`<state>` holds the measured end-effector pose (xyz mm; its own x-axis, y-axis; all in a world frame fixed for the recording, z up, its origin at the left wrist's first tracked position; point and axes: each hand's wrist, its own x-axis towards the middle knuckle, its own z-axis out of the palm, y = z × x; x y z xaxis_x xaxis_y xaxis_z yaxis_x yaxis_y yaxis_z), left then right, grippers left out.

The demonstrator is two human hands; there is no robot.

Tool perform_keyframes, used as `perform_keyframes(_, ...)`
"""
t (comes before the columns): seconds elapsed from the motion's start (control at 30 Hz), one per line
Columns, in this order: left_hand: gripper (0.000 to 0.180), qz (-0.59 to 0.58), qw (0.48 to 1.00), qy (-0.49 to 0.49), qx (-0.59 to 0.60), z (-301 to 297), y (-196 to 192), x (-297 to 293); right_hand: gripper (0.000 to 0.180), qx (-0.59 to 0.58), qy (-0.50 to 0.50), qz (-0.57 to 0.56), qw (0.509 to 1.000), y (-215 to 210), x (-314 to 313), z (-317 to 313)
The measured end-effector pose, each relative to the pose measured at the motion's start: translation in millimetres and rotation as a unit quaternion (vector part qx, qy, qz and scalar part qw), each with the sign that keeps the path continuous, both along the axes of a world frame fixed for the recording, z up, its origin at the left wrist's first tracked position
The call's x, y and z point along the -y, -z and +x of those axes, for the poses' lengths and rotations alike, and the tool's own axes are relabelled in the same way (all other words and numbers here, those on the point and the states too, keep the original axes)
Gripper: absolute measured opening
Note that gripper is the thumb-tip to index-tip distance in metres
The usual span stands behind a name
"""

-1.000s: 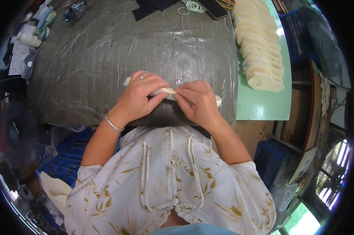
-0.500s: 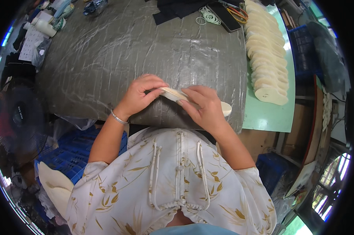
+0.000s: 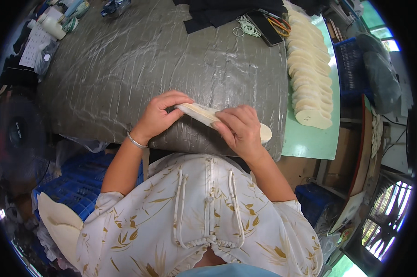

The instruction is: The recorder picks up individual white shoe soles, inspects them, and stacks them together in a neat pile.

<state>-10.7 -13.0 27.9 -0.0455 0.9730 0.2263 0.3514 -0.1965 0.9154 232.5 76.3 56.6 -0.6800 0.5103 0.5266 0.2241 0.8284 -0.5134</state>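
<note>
Head view: in the middle of the frame, the left hand (image 3: 158, 116) pinches one end of a pale insole (image 3: 204, 115) and the right hand (image 3: 240, 129) presses closed over it, so it lies steady on the grey bench (image 3: 125, 69). More insoles (image 3: 310, 74) lie in a neat row at the upper right, easy to reach.

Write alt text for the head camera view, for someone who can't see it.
Seen from above, a person's left hand and right hand hold a cream shoe insole over a grey plastic-covered table. A row of similar insoles lies overlapped on a green mat to the right, with rubber bands and a dark phone at the far edge.
</note>
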Motion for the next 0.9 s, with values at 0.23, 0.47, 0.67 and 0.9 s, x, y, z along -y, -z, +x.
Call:
perform_keyframes(0.23, 0.028, 0.047, 0.998, -0.015, -0.033, 13.7, -18.4, -9.4, 0.019, -0.013, 0.022, 0.002, 1.0, -9.4, 7.1, -10.6)
perform_keyframes(0.47, 0.039, -0.009, 0.999, -0.013, 0.031, 5.9, -15.7, -9.3, 0.027, -0.051, 0.026, 0.099, 0.993, -12.3, 11.2, 1.4)
perform_keyframes(0.67, 0.028, 0.005, 0.995, -0.007, 0.1, 18.4, -16.2, -14.2, 0.031, -0.053, 0.027, 0.105, 0.993, -5.6, 20.4, 13.5)
perform_keyframes(0.9, 0.024, -0.002, 0.986, 0.01, 0.165, 23.9, -4.7, -22.1, 0.032, -0.049, 0.033, 0.099, 0.993, 1.5, 23.0, 19.0)
